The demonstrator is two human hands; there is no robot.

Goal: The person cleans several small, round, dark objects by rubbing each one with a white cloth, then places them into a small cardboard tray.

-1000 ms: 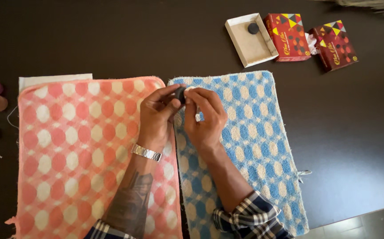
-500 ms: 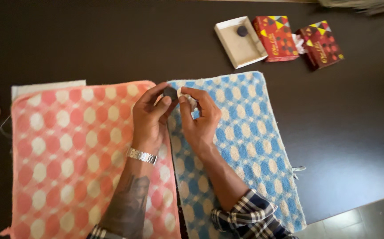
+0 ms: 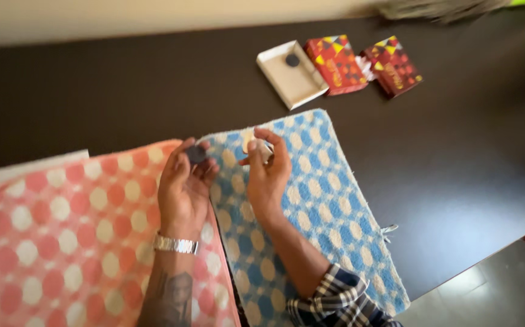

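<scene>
Head view only. Left hand (image 3: 183, 184) over the seam between a pink-and-cream dotted woven towel (image 3: 68, 242) and a blue-and-cream dotted woven towel (image 3: 329, 206), both flat on the dark brown table (image 3: 123, 97). Grip of that hand pinching a small dark round disc (image 3: 197, 154) between thumb and fingertips, just above the blue towel's near corner. Right hand (image 3: 267, 175) just beside, fingers loosely curled around something small and pale; too blurred to tell what. Further back, well apart: an open shallow white cardboard tray (image 3: 286, 82) with another dark disc (image 3: 292, 60) inside, and next to it two red patterned cardboard boxes (image 3: 362, 63). Judging by that layout, one disc out and in hand, one left in the tray; nothing yet set down on either towel.
</scene>
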